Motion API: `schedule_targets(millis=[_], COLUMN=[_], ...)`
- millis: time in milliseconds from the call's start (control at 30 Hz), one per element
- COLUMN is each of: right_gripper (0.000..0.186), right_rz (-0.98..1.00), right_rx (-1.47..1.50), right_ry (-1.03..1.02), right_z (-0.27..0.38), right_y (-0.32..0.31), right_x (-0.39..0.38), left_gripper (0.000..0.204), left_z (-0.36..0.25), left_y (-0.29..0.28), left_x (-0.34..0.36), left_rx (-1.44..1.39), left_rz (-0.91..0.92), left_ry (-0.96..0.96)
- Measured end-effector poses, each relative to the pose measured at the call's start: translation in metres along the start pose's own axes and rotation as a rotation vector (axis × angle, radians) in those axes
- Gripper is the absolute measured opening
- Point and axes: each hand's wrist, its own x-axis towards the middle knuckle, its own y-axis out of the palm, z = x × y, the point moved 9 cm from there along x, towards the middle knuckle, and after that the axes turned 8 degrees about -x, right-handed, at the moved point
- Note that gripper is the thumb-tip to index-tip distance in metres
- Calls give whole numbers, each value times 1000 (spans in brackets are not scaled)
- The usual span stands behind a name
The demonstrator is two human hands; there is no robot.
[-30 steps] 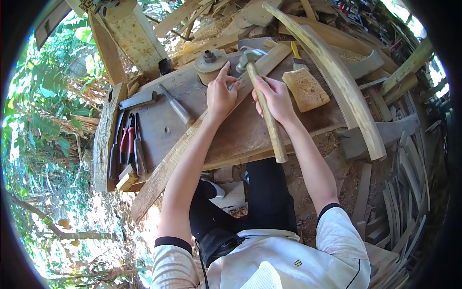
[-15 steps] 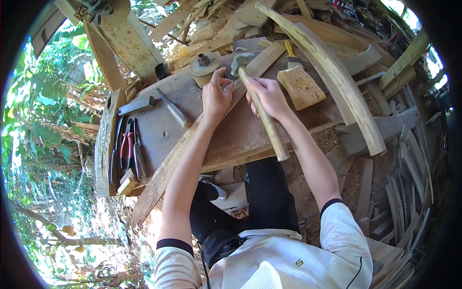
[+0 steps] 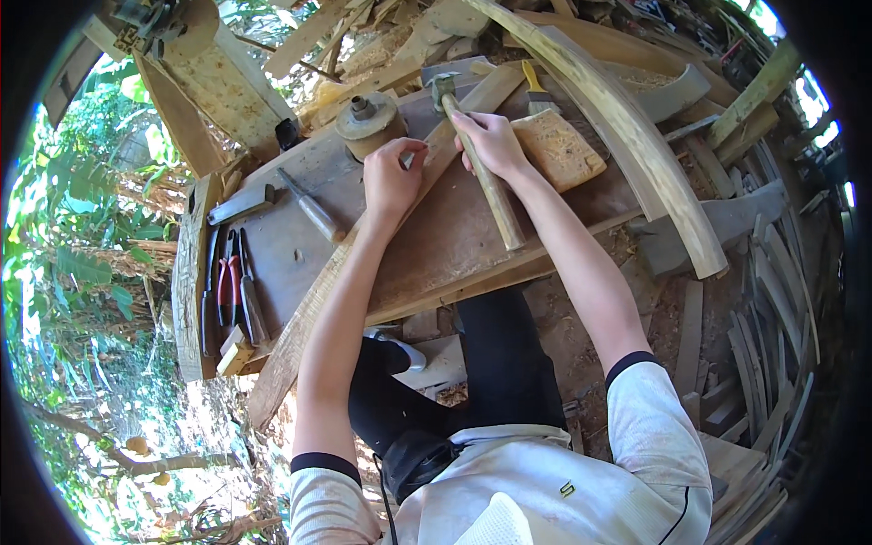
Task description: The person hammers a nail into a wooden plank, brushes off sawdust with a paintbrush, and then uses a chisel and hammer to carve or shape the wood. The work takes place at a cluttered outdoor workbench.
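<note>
Tool row: on the left part of the workbench (image 3: 277, 286), three hand tools lie side by side; the middle one is red-handled pliers (image 3: 235, 283).
Small block: one wooden block (image 3: 235, 355), just below this row.
Loose tool: one, wooden-handled tool (image 3: 313, 211), its metal end pointing up and left.
Long board: one board (image 3: 440, 150), lying slantwise across the bench; its long axis goes from lower left, beyond the near edge, to upper right.
Round piece: one round piece (image 3: 371, 136), near the bench's far edge.
Left hand: the left hand (image 3: 391, 182) is over the board, fingers curled, thumb and forefinger close; whether they pinch something small, I cannot tell.
Hammer: one hammer (image 3: 491, 197), above the bench, head pointing away and slightly left, handle running down to the right.
Right hand: the right hand (image 3: 493, 143) has its fingers wrapped around the handle, close to the head.
Brush: one yellow-handled brush (image 3: 530, 76), beside one thick block (image 3: 561, 153).
</note>
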Motion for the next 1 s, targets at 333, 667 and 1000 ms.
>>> schedule_targets(millis=[333, 667, 1000], right_gripper=[39, 41, 41], right_rz=[0, -7, -4], right_rx=[-6, -30, -22], right_ry=[15, 24, 17], right_z=[5, 5, 4], right_y=[-3, -2, -3], right_x=[-3, -3, -3], left_gripper=[16, 15, 16], left_z=[24, 21, 20], left_y=[-2, -2, -1], left_x=[4, 2, 1], left_rx=[-179, -108, -43], left_rz=[-56, -36, -10], left_ry=[-191, -205, -220])
